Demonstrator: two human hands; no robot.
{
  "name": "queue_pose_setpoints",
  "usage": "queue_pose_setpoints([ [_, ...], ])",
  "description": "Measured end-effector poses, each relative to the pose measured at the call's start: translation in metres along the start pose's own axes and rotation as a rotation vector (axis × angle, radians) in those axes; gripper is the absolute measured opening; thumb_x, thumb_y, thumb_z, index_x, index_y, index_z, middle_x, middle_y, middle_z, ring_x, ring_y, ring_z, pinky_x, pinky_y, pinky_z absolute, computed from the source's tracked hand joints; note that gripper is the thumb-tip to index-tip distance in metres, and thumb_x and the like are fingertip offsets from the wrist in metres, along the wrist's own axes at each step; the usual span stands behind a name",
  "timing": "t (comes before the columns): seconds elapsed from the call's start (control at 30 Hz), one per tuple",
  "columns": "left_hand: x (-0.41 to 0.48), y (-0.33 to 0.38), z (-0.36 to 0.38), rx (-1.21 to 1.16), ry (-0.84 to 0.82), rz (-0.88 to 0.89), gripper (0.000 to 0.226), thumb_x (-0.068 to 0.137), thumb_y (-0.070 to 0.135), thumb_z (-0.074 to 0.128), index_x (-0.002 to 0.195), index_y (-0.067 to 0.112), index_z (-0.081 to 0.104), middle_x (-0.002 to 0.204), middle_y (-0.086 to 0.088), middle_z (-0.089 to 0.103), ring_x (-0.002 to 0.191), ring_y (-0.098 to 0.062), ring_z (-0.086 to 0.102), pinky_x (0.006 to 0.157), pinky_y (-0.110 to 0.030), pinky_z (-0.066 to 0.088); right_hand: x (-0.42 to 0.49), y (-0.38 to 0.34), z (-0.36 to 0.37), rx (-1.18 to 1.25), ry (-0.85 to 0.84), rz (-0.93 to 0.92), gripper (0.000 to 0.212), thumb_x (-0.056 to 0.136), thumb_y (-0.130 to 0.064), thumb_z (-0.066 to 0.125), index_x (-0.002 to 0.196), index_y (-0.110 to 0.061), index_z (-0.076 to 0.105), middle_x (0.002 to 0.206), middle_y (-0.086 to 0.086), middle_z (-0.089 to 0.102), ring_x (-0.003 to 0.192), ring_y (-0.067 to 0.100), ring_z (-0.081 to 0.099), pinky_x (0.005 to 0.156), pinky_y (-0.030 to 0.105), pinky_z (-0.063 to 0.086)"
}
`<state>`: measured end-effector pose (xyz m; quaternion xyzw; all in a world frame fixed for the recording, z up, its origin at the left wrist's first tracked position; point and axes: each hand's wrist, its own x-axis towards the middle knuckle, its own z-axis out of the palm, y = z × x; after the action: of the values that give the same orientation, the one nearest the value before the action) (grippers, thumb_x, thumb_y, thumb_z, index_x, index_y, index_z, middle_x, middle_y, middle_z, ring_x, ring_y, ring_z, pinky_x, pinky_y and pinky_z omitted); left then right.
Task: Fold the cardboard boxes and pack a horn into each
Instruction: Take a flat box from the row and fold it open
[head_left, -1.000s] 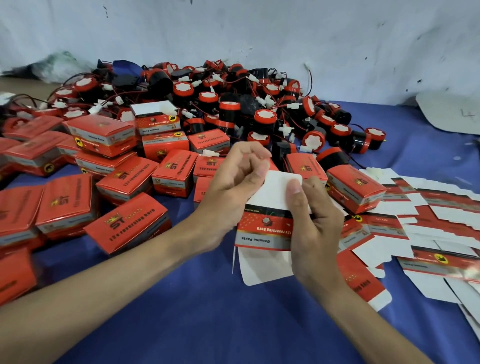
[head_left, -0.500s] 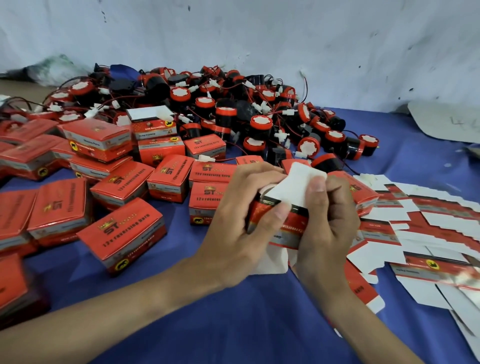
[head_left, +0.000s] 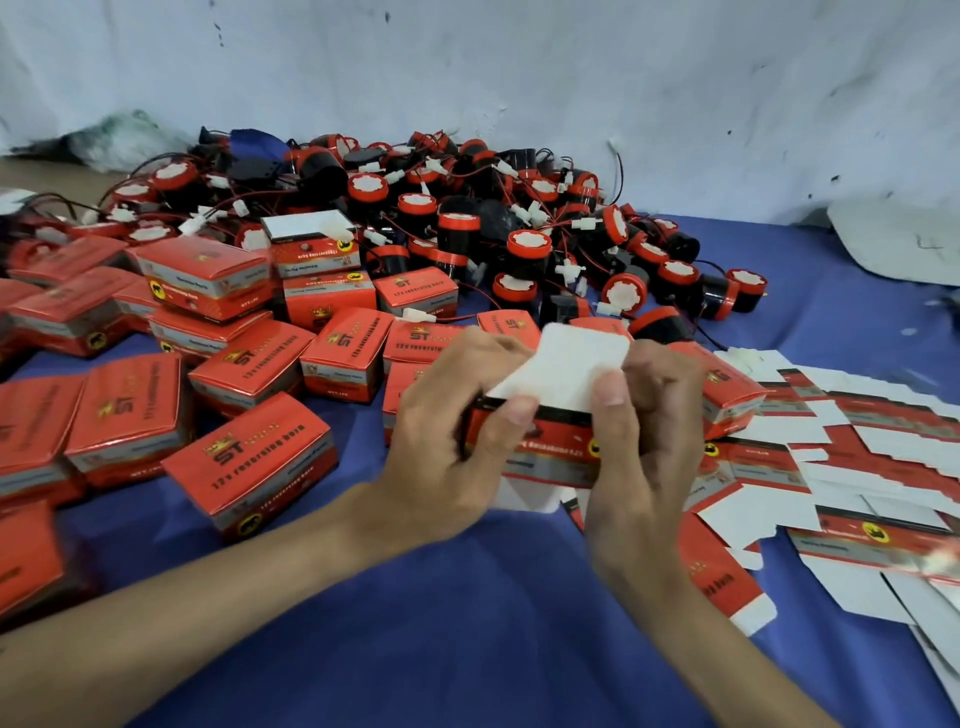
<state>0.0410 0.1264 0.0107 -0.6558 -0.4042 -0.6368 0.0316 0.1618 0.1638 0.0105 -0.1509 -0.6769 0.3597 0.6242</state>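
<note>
The left hand (head_left: 452, 447) and right hand (head_left: 644, 447) grip one half-folded box (head_left: 550, 447) between them, thumbs on its near face. Its long axis runs left to right, and its white flap (head_left: 566, 369) stands open, tilted up and away. On the blue bench (head_left: 467, 623), well over a dozen closed boxes (head_left: 249, 457) lie to the left, flat blanks (head_left: 857, 452) overlap to the right, and dozens of horns (head_left: 519, 228) are heaped behind, too tangled to count.

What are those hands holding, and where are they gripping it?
A half-folded cardboard box: left hand grips its left end, right hand its right end.
</note>
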Motion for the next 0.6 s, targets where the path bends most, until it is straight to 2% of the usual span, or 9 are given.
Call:
queue_pose_setpoints([
  [0.1,0.003,-0.008,-0.005,-0.051,0.051,0.056,0.025,0.098,0.031,0.048,0.089,0.008,0.045,0.090,-0.002,0.054,0.102,-0.004,0.057,0.084,-0.021,0.045,-0.002,0.004,-0.001,0.133,-0.119,0.296,0.034,0.091,-0.051,0.047,0.110,-0.028,0.063,0.114,-0.005,0.059,0.110,0.021,0.055,0.087,0.041,0.049],
  [0.17,0.004,-0.014,-0.009,-0.001,0.044,0.139,0.022,0.096,0.024,0.052,0.082,0.009,0.044,0.091,-0.008,0.053,0.099,-0.012,0.059,0.085,-0.024,0.045,-0.004,0.006,-0.002,0.253,-0.171,0.474,0.050,0.087,-0.060,0.048,0.119,-0.023,0.060,0.126,0.005,0.056,0.118,0.027,0.053,0.092,0.050,0.047],
  [0.2,0.003,-0.016,-0.009,0.034,0.038,0.177,0.021,0.093,0.020,0.054,0.079,0.009,0.044,0.092,-0.010,0.051,0.097,-0.015,0.058,0.085,-0.025,0.044,-0.004,0.005,-0.003,0.299,-0.198,0.523,0.054,0.087,-0.062,0.048,0.120,-0.020,0.059,0.125,0.009,0.058,0.117,0.028,0.055,0.093,0.051,0.046],
  [0.3,-0.005,-0.011,-0.003,0.098,0.001,0.115,0.019,0.083,0.014,0.056,0.069,0.006,0.047,0.099,-0.006,0.043,0.101,-0.018,0.051,0.087,-0.026,0.041,-0.005,0.007,-0.004,0.239,-0.179,0.469,0.035,0.090,-0.049,0.052,0.103,-0.021,0.067,0.120,0.015,0.059,0.111,0.032,0.057,0.092,0.058,0.046],
  [0.37,-0.011,-0.002,0.004,0.077,0.024,-0.043,0.012,0.083,0.018,0.052,0.081,0.010,0.044,0.110,-0.008,0.038,0.107,-0.021,0.046,0.089,-0.028,0.041,-0.006,0.008,-0.004,0.162,-0.131,0.377,0.027,0.091,-0.038,0.050,0.092,-0.016,0.066,0.121,0.007,0.056,0.113,0.030,0.055,0.090,0.056,0.045],
  [0.43,-0.013,0.006,0.012,-0.042,0.082,-0.205,0.022,0.083,0.020,0.053,0.097,0.013,0.036,0.116,-0.010,0.038,0.112,-0.024,0.045,0.092,-0.039,0.044,-0.007,0.007,-0.003,0.150,-0.114,0.314,0.022,0.091,-0.032,0.050,0.103,-0.017,0.060,0.120,-0.003,0.056,0.113,0.024,0.054,0.088,0.050,0.046],
  [0.5,-0.010,0.014,0.017,-0.166,0.098,-0.311,0.032,0.080,0.019,0.053,0.106,0.019,0.034,0.117,-0.008,0.043,0.111,-0.024,0.048,0.093,-0.049,0.046,-0.006,-0.001,-0.001,0.161,-0.101,0.290,0.034,0.090,-0.028,0.050,0.124,-0.024,0.050,0.126,-0.004,0.054,0.118,0.022,0.052,0.095,0.052,0.045],
  [0.53,-0.011,0.016,0.016,-0.206,0.100,-0.335,0.035,0.079,0.017,0.052,0.109,0.020,0.034,0.116,-0.004,0.045,0.110,-0.022,0.050,0.093,-0.048,0.047,-0.008,-0.001,-0.001,0.174,-0.097,0.290,0.040,0.090,-0.025,0.050,0.130,-0.025,0.045,0.129,-0.003,0.053,0.121,0.022,0.050,0.099,0.054,0.042],
  [0.6,-0.012,0.021,0.014,-0.289,0.096,-0.313,0.040,0.077,0.008,0.053,0.111,0.020,0.036,0.114,0.004,0.048,0.107,-0.015,0.052,0.091,-0.036,0.048,-0.010,-0.003,-0.003,0.186,-0.105,0.292,0.048,0.091,-0.017,0.051,0.136,-0.021,0.039,0.131,-0.003,0.052,0.124,0.022,0.048,0.102,0.057,0.039],
])
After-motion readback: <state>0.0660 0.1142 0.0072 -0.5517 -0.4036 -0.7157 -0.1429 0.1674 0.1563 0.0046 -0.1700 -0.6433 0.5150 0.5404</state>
